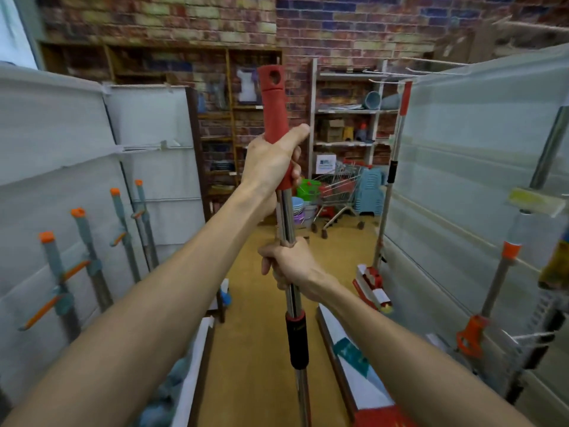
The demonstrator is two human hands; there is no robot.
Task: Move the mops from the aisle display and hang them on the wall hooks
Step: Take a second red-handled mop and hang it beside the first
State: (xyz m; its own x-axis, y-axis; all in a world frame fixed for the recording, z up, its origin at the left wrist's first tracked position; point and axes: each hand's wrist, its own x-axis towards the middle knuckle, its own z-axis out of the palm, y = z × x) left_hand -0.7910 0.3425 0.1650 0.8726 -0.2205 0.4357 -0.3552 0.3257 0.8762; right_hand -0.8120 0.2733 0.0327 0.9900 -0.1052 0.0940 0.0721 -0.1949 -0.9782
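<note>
The left hand [269, 167] curls its fingers round the mop [285, 214] at its red grip [275, 112], with the right hand [291, 263] clasping the pole just below.

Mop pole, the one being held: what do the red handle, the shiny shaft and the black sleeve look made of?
Red handle: matte moulded plastic, likely, with a hanging hole. Shaft: polished metal, probably steel, judging by its mirror-like reflections. Black sleeve: dull plastic or rubber; too blurred to tell.
</note>
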